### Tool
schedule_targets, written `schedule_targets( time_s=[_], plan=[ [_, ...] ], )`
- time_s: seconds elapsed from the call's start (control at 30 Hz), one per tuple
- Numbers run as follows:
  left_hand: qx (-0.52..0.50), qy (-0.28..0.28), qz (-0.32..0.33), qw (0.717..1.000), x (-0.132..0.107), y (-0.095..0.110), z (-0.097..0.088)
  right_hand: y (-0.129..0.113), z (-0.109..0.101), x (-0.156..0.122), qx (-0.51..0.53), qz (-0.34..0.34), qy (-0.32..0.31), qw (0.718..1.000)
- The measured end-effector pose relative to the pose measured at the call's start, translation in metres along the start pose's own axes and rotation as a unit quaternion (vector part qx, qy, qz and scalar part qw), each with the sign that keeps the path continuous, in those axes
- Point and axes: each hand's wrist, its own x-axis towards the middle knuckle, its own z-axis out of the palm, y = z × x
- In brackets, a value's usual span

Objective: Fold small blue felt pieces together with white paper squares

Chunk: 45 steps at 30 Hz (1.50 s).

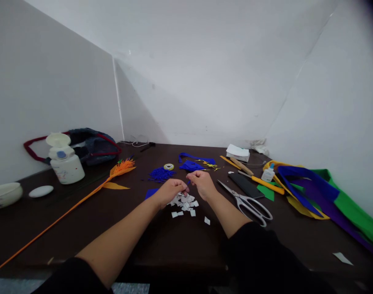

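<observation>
- Hands: two, both bare, meeting just above a pile of white paper squares (184,201) on a dark table (162,249).
- Left hand (169,192) is curled almost closed, knuckles up, with its fingertips pressed onto one small blue scrap (189,182).
- Right hand (202,183) is curled the same way, thumb and fingers pinched on the other end of that scrap. The scrap is tiny, so the exact grip is hard to read.
- The squares in the pile overlap too much to count. One single square (207,221) lies apart on the near side of it.
- Right of the pile: one pair of scissors (249,203), blades shut, and beyond them one black slab (246,185), one yellow-handled tool (264,184), one wooden-handled tool (241,165) and one small glue bottle (268,174).
- Far right of the pile: a heap of coloured sheets (315,190) in blue, purple, green and yellow.
- Behind the pile: one heap of blue fringe (160,174), one tape roll (168,166) and one white box (238,152).
- Left of the pile: one orange paper flower (123,167) on a long stem, one white bottle (66,165), one dark bag (90,145) and one bowl (4,194).
</observation>
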Motion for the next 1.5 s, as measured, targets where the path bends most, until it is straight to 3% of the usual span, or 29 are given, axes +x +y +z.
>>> schedule_targets(
  time_s=[0.13,0.27,0.47,0.63,1.03,1.37,1.5],
  plan=[
    [-0.015,0.002,-0.014,1.0,-0.001,0.002,-0.003,-0.003,0.0,-0.002,0.046,0.024,-0.046,0.998],
    [0.0,-0.005,-0.01,1.0,-0.001,-0.003,-0.009,-0.005,0.002,0.001,-0.007,0.025,-0.054,0.998],
    [0.036,0.001,0.027,0.999,-0.003,-0.004,-0.015,-0.008,0.008,0.002,-0.156,-0.025,0.014,0.987],
    [0.067,0.002,0.022,0.997,-0.002,-0.001,-0.011,-0.008,0.008,0.001,-0.233,-0.061,0.068,0.968],
    [0.161,0.083,0.043,0.983,0.001,-0.008,-0.01,-0.007,0.014,-0.003,-0.164,-0.014,0.067,0.984],
    [0.178,0.095,0.045,0.978,0.002,-0.007,-0.012,-0.003,0.012,0.0,-0.157,-0.012,0.061,0.986],
    [0.229,0.086,0.079,0.966,0.002,-0.005,-0.013,-0.007,0.014,-0.002,-0.156,-0.005,0.064,0.986]
  ],
)
